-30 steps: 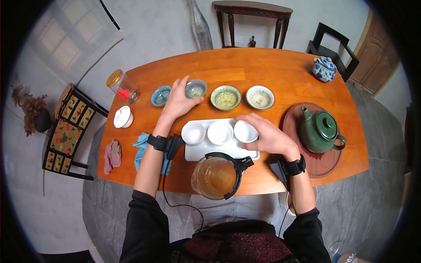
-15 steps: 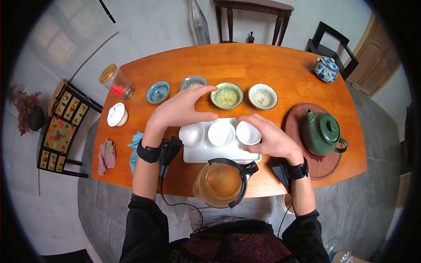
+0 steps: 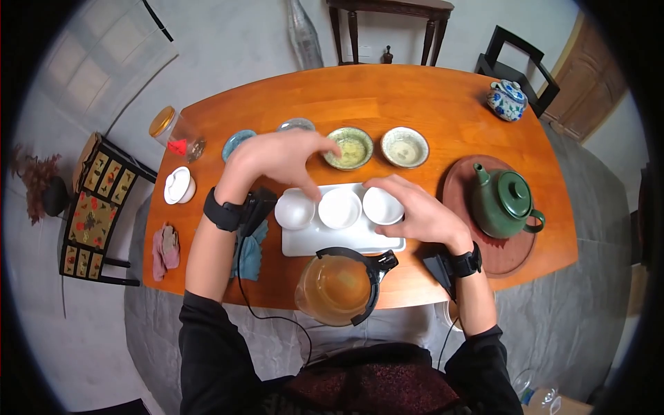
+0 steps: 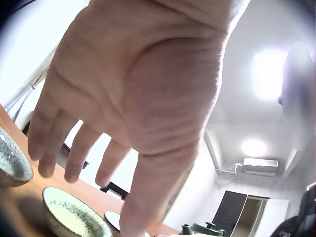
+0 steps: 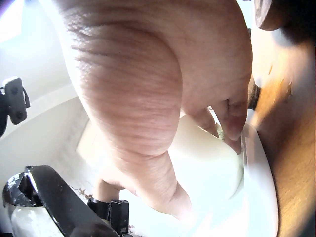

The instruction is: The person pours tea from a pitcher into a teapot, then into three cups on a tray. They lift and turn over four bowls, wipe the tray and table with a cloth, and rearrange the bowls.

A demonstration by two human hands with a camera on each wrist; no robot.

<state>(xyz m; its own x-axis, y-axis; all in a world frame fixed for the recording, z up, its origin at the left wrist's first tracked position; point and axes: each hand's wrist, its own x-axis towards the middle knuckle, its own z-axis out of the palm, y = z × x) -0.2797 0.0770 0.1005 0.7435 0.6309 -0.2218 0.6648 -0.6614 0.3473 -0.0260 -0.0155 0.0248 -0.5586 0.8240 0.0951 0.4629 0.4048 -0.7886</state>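
Observation:
My left hand [image 3: 277, 158] hovers with fingers spread over the space between the green crackled bowl [image 3: 348, 148] and the left white cup [image 3: 294, 210], holding nothing. In the left wrist view its palm and straight fingers [image 4: 84, 143] show above the green bowl [image 4: 74, 215]. My right hand [image 3: 432, 220] grips the right-hand white cup [image 3: 382, 206] between thumb and fingers on the white tray [image 3: 339, 242]; the right wrist view shows the cup [image 5: 207, 153] inside that hand [image 5: 148, 89]. The middle white cup [image 3: 339, 208] stands between the other two.
A glass pitcher [image 3: 335, 287] with amber liquid stands at the table's near edge. Right is a green teapot [image 3: 503, 203] on a round tray [image 3: 456, 181]. Behind are a pale bowl [image 3: 405, 147] and blue and grey bowls. Left are a jar, a white lidded dish and cloths.
My left hand has left the grey bowl, which remains at the back, and moved nearer the white cups. My right hand stays at the right white cup. The head view has shifted slightly.

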